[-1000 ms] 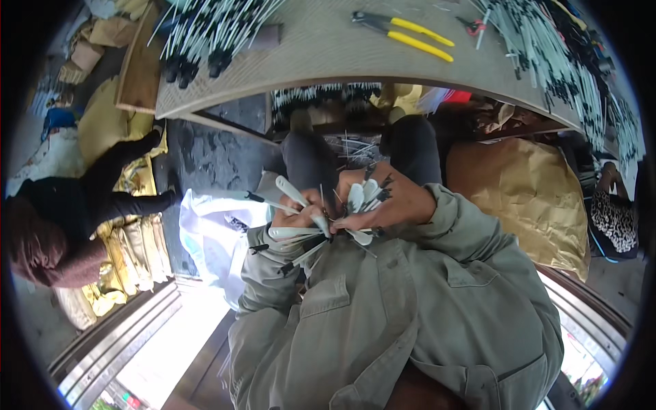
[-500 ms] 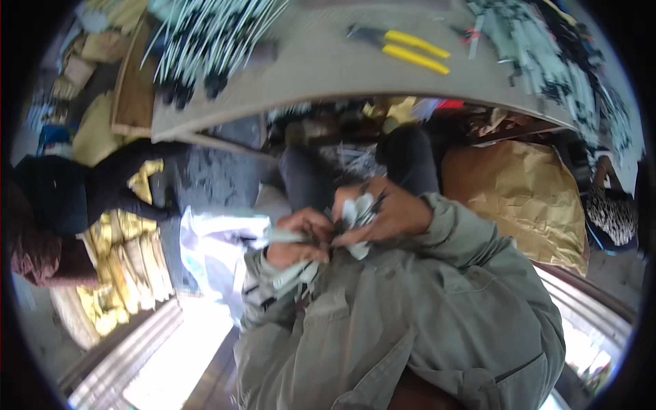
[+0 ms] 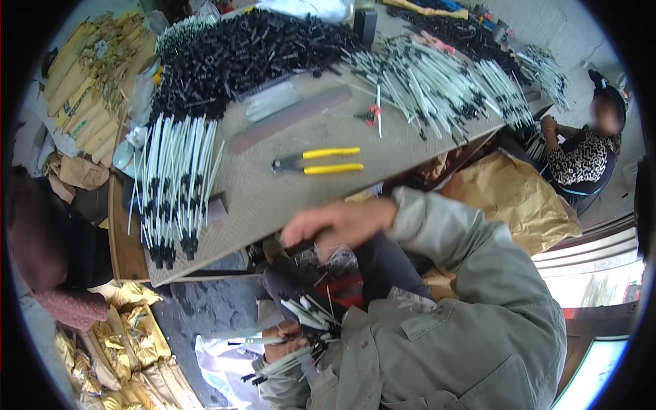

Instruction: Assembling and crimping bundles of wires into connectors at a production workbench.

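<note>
A bundle of thin pale sticks with black plastic pieces on them is in my left hand, low in front of my jacket. Its fingers are closed round the bundle, and pale and black ends stick out on both sides. My right hand is raised near the table's front edge, above my knees. It is slightly blurred, with fingers stretched out and nothing visible in them. Beyond it on the table lie yellow-handled pliers. A sorted stack of similar sticks lies at the table's left corner.
The table bears a heap of black plastic pieces, more pale sticks and a brown flat bar. Brown paper lies at right near a seated person. Another person is at left, beside yellow-wrapped packs.
My right hand has left the bundle and moved up toward the table. My left hand keeps the bundle, now lower in view. The view has tilted up, showing more of the table.
</note>
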`<control>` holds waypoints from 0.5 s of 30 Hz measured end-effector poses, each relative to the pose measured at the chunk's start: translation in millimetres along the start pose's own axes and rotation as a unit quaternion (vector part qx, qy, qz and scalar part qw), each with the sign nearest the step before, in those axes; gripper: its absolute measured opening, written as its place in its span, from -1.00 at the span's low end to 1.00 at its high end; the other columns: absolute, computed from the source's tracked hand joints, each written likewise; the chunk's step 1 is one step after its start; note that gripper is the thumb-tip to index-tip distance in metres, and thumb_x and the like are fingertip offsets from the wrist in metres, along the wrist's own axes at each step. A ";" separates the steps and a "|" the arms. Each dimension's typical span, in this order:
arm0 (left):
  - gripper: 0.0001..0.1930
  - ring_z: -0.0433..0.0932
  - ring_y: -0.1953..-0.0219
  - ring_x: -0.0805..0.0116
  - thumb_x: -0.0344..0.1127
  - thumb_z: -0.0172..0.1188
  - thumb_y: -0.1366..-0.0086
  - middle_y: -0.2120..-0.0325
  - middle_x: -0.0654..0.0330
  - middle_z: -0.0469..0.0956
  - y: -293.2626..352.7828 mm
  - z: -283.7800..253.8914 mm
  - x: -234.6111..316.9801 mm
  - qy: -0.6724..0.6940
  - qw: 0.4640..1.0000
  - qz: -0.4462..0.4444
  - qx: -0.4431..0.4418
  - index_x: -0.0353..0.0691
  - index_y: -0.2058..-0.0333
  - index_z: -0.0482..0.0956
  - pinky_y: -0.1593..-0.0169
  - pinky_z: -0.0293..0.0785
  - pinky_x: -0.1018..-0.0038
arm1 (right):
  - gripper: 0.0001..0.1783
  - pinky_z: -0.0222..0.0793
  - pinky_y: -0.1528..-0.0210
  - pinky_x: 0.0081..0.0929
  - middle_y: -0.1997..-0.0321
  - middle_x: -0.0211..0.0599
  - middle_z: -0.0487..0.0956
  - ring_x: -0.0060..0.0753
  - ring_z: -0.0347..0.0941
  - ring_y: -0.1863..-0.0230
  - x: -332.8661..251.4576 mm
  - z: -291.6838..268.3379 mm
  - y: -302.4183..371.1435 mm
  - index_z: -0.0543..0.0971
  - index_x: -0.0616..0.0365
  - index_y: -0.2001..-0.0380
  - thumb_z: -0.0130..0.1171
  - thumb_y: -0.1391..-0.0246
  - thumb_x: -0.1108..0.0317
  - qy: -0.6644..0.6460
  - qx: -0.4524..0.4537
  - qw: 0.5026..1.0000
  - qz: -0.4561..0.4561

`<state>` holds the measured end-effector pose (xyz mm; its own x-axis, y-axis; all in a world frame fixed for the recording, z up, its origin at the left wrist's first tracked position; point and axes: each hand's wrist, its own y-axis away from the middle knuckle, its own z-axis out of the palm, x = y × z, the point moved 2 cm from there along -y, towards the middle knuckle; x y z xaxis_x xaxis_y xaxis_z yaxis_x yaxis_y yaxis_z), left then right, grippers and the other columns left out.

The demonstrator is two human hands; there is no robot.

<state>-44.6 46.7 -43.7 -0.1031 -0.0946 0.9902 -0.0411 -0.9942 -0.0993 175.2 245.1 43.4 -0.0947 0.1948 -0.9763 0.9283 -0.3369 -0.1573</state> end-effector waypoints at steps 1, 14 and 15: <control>-0.67 0.24 0.69 0.55 -0.40 0.35 0.09 0.73 0.28 0.32 -0.2 1.0 3.0 0.040 0.999 -0.030 -0.003 -0.29 0.74 0.30 0.64 0.09 0.56 | -0.65 0.25 -0.01 -0.50 0.02 -0.29 0.40 -0.48 0.30 0.02 -4.0 -38.2 -2.0 0.39 0.18 0.05 0.09 -0.07 0.35 0.087 0.093 0.992 0.024; -0.72 0.39 0.55 0.48 -0.43 0.29 -0.01 0.52 0.10 0.51 -22.7 -31.1 -20.7 0.049 0.962 -0.136 -0.231 -0.48 0.31 0.53 0.52 0.23 0.53 | -0.73 0.43 0.34 -0.26 0.31 -0.28 0.43 -0.22 0.45 0.25 52.2 -295.6 -43.3 0.48 0.04 0.40 0.25 0.25 0.25 0.688 0.398 0.577 0.187; -0.72 0.39 0.55 0.48 -0.43 0.29 -0.01 0.52 0.10 0.51 -29.7 -32.5 -24.2 0.047 0.963 -0.129 -0.232 -0.48 0.31 0.53 0.52 0.23 0.53 | -0.78 0.42 0.38 -0.26 0.36 -0.30 0.43 -0.22 0.46 0.29 56.1 -302.0 -37.7 0.47 0.05 0.46 0.22 0.23 0.24 0.716 0.387 0.552 0.180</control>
<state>-73.2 80.1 -67.9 -0.1181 0.1782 0.9769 -0.5148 -0.8522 0.0932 243.5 546.9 39.5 0.9417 0.3296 0.0674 0.3108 -0.7756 -0.5495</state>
